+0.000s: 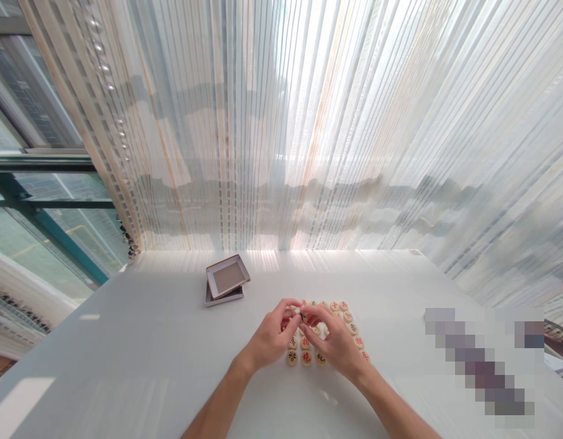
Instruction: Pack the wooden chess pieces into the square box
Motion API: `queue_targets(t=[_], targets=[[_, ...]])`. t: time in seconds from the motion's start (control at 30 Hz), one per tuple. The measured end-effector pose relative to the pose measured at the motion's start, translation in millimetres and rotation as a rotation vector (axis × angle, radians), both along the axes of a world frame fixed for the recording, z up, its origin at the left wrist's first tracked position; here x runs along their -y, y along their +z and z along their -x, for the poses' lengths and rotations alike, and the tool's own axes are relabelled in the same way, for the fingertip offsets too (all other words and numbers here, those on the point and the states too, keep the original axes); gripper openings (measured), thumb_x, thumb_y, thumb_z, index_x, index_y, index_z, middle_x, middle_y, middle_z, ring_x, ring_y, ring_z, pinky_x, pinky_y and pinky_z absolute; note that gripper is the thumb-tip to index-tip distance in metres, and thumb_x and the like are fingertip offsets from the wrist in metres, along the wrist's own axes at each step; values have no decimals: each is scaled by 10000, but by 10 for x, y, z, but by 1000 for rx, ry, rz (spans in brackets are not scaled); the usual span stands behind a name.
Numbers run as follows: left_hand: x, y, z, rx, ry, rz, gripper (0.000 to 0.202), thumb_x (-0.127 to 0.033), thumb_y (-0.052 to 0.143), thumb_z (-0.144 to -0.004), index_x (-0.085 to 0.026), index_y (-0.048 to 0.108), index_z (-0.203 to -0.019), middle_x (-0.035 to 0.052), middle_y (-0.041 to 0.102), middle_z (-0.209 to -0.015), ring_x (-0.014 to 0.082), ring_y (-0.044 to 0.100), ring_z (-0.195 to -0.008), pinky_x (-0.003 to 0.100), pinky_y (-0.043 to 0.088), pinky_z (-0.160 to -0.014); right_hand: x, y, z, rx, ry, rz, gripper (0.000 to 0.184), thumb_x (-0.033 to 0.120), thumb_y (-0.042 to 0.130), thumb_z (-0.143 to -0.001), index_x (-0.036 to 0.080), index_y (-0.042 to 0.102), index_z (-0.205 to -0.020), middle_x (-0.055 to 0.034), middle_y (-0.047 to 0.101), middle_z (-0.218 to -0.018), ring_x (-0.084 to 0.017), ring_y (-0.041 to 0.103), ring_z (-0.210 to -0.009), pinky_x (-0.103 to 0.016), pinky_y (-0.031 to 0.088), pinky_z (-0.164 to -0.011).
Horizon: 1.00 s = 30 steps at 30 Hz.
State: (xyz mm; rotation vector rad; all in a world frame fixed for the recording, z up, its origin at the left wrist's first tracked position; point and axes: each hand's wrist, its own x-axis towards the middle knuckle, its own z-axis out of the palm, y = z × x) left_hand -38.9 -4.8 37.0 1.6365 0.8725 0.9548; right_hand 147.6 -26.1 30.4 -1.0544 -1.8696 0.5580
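Note:
Above rows of round xiangqi pieces [306,358], my two hands meet with curled fingers. A single xiangqi piece [304,317] with a black character sits between their fingertips. My left hand [272,334] is closed, its thumb and fingers at the left edge of that piece. From the other side my right hand [332,339] pinches it, thumb below and fingers above. The pieces on the table bear red or black characters and lie face up in a block. Part of the block is hidden under my hands.
A shallow open box [229,276] rests tilted on another box part [224,299] at the back left of the white table [162,341]. Sheer striped curtains [263,152] hang along the far edge. A blurred-out patch [482,369] covers something at the right.

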Motion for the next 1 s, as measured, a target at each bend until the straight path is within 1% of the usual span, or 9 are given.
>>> queue_targets(t=[0.2,0.33,0.47,0.67,0.77,0.87,1.0], targets=[[-33,-3,38,-46,39,-9,310,-450,587,-944,-188,604,-1109,50,716,-838,149,608,-689,242,453,-605,22,30,16,-68,2,76,230,350,576,-972,264,646,-1174,-62,708,-983,-208,681,-837,-368,594,-788],[-30,24,39,-92,60,-46,309,-441,621,-920,-204,632,-1118,44,721,-881,115,530,-613,230,421,-575,14,31,9,-115,-3,118,215,343,567,-979,262,652,-1159,-69,709,-1038,-210,691,-869,-365,593,-808],[-15,39,28,-119,60,-53,322,-434,645,-899,-213,652,-1133,44,724,-920,98,467,-571,221,405,-546,4,24,2,-171,-1,156,195,351,571,-981,251,650,-1128,-67,715,-1045,-214,694,-911,-367,584,-840],[-5,31,25,-165,67,-118,310,-418,629,-912,-234,687,-1155,36,731,-901,95,447,-554,224,409,-536,5,66,8,-219,13,204,175,374,593,-971,241,655,-1068,-56,727,-997,-205,702,-870,-351,587,-818],[-7,17,19,-171,83,-151,319,-425,635,-910,-243,681,-1168,36,747,-908,96,453,-544,227,422,-538,-4,72,4,-256,12,215,174,380,606,-964,233,650,-1046,-55,726,-980,-202,706,-862,-338,590,-804],[-6,3,15,-166,89,-169,295,-423,640,-907,-240,680,-1134,38,757,-919,101,493,-557,228,441,-549,-19,44,-6,-274,10,215,168,379,622,-954,227,645,-1022,-49,718,-957,-195,703,-848,-329,591,-794],[4,-9,17,-215,69,-217,246,-388,626,-918,-250,703,-1108,26,766,-912,100,499,-557,229,448,-569,-35,-7,-15,-282,-7,223,174,388,652,-933,218,639,-969,-34,699,-891,-187,697,-803,-321,590,-766]])
